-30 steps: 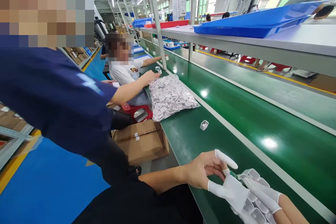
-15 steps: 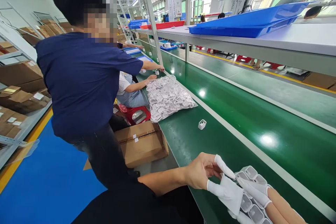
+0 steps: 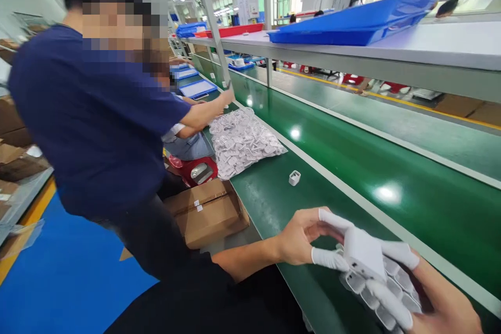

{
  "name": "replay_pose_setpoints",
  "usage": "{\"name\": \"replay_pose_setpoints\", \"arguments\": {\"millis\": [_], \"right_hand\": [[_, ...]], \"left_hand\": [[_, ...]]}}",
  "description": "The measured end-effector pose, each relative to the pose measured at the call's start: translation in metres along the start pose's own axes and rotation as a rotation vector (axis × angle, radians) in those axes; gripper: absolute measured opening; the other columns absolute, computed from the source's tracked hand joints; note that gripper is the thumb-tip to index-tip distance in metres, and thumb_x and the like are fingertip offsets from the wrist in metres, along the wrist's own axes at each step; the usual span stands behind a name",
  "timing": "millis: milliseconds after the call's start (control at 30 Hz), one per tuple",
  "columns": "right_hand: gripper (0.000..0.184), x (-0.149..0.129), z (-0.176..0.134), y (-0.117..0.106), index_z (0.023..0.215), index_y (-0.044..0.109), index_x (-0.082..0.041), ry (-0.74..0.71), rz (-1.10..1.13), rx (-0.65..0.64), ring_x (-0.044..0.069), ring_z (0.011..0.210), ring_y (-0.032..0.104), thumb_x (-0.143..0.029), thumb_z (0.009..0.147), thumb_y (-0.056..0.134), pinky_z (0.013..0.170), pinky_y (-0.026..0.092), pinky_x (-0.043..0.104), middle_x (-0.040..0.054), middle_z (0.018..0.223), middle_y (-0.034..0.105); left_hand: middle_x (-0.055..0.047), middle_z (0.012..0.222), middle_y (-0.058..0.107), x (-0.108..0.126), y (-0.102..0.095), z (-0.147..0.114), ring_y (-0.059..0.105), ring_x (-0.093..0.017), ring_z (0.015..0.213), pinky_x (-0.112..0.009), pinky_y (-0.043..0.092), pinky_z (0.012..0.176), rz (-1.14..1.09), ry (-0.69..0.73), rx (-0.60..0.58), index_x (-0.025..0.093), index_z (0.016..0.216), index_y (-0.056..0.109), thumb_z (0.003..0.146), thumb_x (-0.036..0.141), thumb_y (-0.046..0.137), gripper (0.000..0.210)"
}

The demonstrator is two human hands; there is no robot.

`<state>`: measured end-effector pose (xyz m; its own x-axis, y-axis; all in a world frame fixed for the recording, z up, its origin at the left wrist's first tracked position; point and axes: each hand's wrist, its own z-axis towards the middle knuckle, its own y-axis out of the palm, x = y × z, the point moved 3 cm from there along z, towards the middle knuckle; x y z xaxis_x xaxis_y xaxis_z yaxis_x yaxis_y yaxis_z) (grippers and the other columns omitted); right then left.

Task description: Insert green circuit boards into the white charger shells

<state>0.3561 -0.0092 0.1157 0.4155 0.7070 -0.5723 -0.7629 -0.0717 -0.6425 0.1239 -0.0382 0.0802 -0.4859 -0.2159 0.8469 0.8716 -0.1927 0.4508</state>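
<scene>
Left hand (image 3: 298,240) and right hand (image 3: 436,289), both partly curled, grip one white housing (image 3: 364,254), contents hidden, above the open housings (image 3: 403,279), apparently still unfilled.

A plain white, block-shaped housing (image 3: 364,253), smooth-sided with small dark openings along its lower end, sits tilted between the covered fingertips of the left hand (image 3: 297,237) and the right hand (image 3: 442,292). Beneath it, beside the right hand's fingers, cluster open-topped white shells (image 3: 393,288).
</scene>
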Motion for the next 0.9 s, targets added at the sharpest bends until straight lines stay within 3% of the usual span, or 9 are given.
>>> {"name": "replay_pose_setpoints", "arguments": {"millis": [133,267,500,600,767,900], "right_hand": [[0.038,-0.014,0.011,-0.007,0.125,0.079,-0.027,0.281,0.287,-0.055,0.023,0.081,0.079,-0.045,0.093,0.087,0.071,0.066,0.029,0.0058,0.104,0.083],[0.030,-0.022,0.020,-0.003,0.113,0.081,-0.024,0.402,0.480,-0.009,0.021,0.085,0.074,-0.043,0.091,0.090,0.076,0.061,0.031,0.0053,0.101,0.081],[0.032,-0.021,0.018,-0.010,0.100,0.078,-0.022,0.436,0.584,-0.049,0.019,0.082,0.067,-0.051,0.091,0.090,0.075,0.055,0.031,0.0031,0.092,0.076],[0.035,-0.022,0.019,-0.007,0.100,0.079,-0.022,0.431,0.617,-0.096,0.021,0.087,0.069,-0.054,0.090,0.089,0.082,0.059,0.034,0.0039,0.095,0.078],[0.036,-0.025,0.020,0.002,0.105,0.078,-0.023,0.435,0.675,-0.077,0.020,0.089,0.071,-0.044,0.083,0.096,0.088,0.061,0.033,0.0012,0.096,0.075],[0.033,-0.025,0.019,0.003,0.109,0.078,-0.024,0.415,0.697,-0.061,0.018,0.091,0.070,-0.036,0.083,0.096,0.091,0.060,0.032,0.0005,0.099,0.075]], "left_hand": [[-0.006,0.104,0.074,0.011,0.017,0.010,0.076,-0.019,0.096,-0.033,0.067,0.095,-0.049,-0.014,0.093,0.017,0.115,0.085,0.060,0.029,0.114,0.064],[-0.005,0.103,0.078,0.018,0.026,0.020,0.077,-0.018,0.095,-0.030,0.067,0.093,-0.031,-0.048,0.106,0.017,0.114,0.085,0.068,0.029,0.110,0.054],[-0.005,0.092,0.079,0.030,0.039,0.035,0.075,-0.016,0.083,-0.028,0.067,0.084,0.025,-0.072,0.095,0.016,0.102,0.085,0.069,0.033,0.107,0.043],[-0.005,0.086,0.078,0.039,0.041,0.049,0.074,-0.017,0.079,-0.030,0.067,0.080,0.109,-0.132,0.025,0.015,0.094,0.085,0.069,0.040,0.107,0.041],[-0.006,0.086,0.079,0.049,0.041,0.068,0.075,-0.018,0.079,-0.028,0.065,0.076,0.219,-0.221,-0.110,0.014,0.090,0.085,0.070,0.041,0.106,0.039],[-0.005,0.090,0.080,0.052,0.041,0.071,0.073,-0.015,0.081,-0.025,0.061,0.075,0.239,-0.201,-0.165,0.015,0.092,0.086,0.072,0.034,0.104,0.034]]}}
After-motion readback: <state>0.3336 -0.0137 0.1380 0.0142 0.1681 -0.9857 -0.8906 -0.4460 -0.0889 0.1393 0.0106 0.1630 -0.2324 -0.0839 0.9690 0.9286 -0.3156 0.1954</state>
